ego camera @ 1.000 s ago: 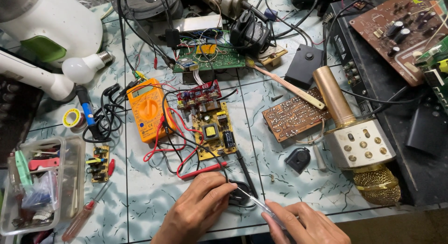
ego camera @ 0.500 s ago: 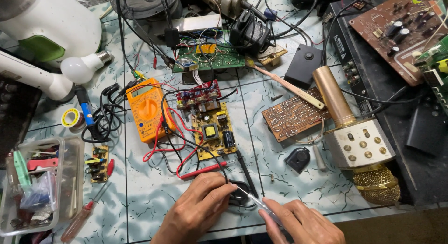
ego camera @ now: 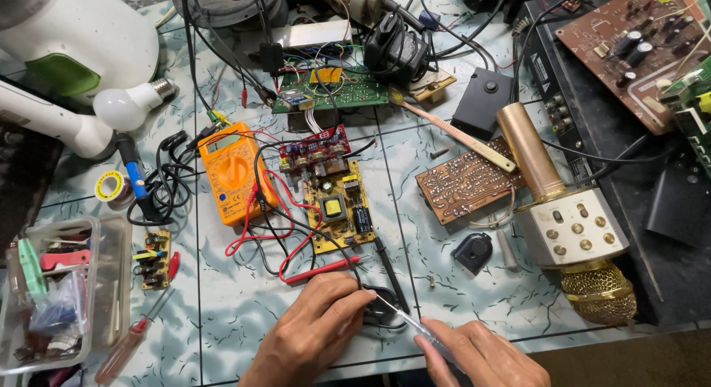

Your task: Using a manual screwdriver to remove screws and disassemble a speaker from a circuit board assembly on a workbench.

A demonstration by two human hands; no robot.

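We find the left hand (ego camera: 315, 331) at the near edge of the tiled table (ego camera: 474, 298), its fingers curled down onto a small black part (ego camera: 379, 311) and pinning it to the surface. The right hand (ego camera: 481, 355) is closed around a clear-handled screwdriver (ego camera: 409, 324), whose tip meets the same black part just beside the left fingertips. The part lies at the bottom centre of the table, directly in front of the yellow circuit board (ego camera: 339, 207).

We note red and black probe leads (ego camera: 326, 268) running from an orange multimeter (ego camera: 230, 171) to just above the left hand. A gold microphone (ego camera: 566, 224) lies well apart to the right, with a brown circuit board (ego camera: 463, 181) beside it. A clear plastic box (ego camera: 52, 291) of small parts sits at the left edge, a red-handled screwdriver (ego camera: 127, 344) near it.
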